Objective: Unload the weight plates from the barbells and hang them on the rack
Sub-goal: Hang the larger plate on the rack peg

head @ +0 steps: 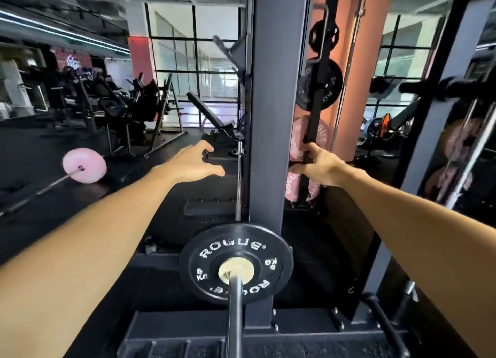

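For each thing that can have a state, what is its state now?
Black round weight plate: loaded on a barbell.
Pink round plate on the floor barbell: loaded.
Pink plates on the rack: hung.
Black plates higher on the rack: hung.
Left hand: open, holding nothing.
Right hand: at the rack post, grip unclear.

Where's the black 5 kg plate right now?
Bottom centre of the head view: the black plate is still on a barbell, in front of the grey rack upright.
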`<act>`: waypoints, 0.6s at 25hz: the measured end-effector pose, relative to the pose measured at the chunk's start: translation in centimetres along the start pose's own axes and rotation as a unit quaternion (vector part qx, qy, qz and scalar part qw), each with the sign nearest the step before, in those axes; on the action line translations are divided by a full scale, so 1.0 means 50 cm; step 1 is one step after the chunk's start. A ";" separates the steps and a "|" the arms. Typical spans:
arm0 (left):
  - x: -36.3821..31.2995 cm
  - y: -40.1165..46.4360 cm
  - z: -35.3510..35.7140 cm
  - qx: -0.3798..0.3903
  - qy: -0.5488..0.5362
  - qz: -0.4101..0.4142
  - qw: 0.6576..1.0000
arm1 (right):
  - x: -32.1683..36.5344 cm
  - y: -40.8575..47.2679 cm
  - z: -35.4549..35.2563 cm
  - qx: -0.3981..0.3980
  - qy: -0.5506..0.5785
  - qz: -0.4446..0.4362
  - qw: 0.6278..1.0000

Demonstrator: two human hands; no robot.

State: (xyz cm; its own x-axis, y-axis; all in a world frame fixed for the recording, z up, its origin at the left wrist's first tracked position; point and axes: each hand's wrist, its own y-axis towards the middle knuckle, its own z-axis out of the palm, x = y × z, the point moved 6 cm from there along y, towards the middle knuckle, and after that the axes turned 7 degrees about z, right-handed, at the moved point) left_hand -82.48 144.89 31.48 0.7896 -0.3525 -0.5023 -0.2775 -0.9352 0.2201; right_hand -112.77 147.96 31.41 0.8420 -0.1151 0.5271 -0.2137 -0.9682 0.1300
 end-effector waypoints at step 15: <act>0.461 -0.165 0.592 0.020 0.010 -0.040 0.999 | -0.336 -0.038 0.709 0.044 0.004 0.019 0.999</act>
State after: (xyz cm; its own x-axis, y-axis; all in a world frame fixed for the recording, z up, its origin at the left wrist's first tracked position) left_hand -78.19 143.44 -6.69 0.8207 -0.2755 -0.5006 -0.2343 -0.9613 0.1450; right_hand -108.95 143.88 -7.46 0.8303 -0.1501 0.5367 -0.2007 -0.9790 0.0367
